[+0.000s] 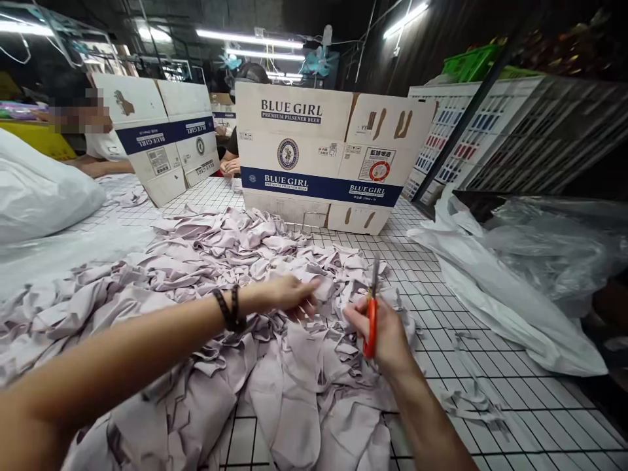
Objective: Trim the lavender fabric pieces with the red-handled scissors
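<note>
Now R hand point(390, 333) grips red-handled scissors point(373, 320); L hand point(289, 294), blurred over mauve fabric point(210, 252), fingers part. curled, pinch unclear. Far right carton point(314, 140): "BLUE GIRL PREMIUM PILSENER BEER".

Bright overhead tubes point(250, 39); blurry hands point(289, 294)

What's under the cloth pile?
The cloth pile lies on a black-gridded white tabletop, seen at the pile's right and through a front gap; anything under its middle is covered.
</note>
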The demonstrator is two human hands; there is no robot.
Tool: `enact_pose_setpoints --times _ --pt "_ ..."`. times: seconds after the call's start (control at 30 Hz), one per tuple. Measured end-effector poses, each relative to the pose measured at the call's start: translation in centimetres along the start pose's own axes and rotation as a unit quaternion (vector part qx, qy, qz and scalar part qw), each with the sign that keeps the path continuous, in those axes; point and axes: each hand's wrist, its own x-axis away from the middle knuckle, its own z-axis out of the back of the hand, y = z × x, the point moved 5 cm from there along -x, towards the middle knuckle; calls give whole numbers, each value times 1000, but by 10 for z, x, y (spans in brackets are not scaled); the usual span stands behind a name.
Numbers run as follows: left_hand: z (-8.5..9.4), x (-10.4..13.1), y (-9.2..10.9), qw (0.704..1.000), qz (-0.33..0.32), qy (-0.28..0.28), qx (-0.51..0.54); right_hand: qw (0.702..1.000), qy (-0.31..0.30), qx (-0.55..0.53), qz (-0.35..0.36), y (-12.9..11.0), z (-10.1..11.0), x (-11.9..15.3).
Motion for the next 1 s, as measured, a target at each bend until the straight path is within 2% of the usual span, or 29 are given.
enact_pose_setpoints --times 0.03,0.07,0.1,0.17,0.2,0.27,0.33,0.4,0.47,0.57,0.63,0.73,0.87,0.93,0.97,1.0 --pt "-29 0 -4 996 14 -60 71 999 -44 -20 -7 -8 -1 19" --pt "-54 2 -7 974 40 -124 187 991 -106 -78 -31 -14 -4 40" --pt "-74 5 -7 943 66 -164 282 979 -148 -134 -51 -18 -7 63" --pt "-99 13 -6 882 100 -202 414 942 -237 -217 -97 -20 -17 107" --pt "-103 17 -6 872 103 -196 436 922 -279 -238 -125 -17 -23 127" --pt "-101 30 -9 873 91 -175 447 903 -318 -247 -147 -9 -28 152" --pt "-88 50 -16 890 52 -141 429 922 -285 -221 -142 -1 -23 156" --pt "-72 79 -27 919 9 -113 378 947 -221 -194 -127 4 -9 144" --pt "-58 114 -40 939 -7 -98 329 965 -166 -165 -115 5 4 127" --pt "-50 162 -59 941 25 -90 324 979 -136 -118 -92 7 6 110" --pt "-55 184 -67 928 46 -103 354 979 -161 -109 -66 6 -8 111" --pt "-70 198 -71 894 44 -144 423 969 -222 -106 -26 6 -39 125" --pt "-82 199 -72 863 22 -170 476 957 -281 -77 -13 12 -68 138" --pt "-86 198 -75 884 20 -178 433 960 -274 -55 -7 14 -70 133" --pt "-86 198 -78 909 16 -162 384 963 -265 -49 -1 12 -67 129" --pt "-84 196 -82 940 4 -123 318 966 -255 -41 6 9 -63 125"
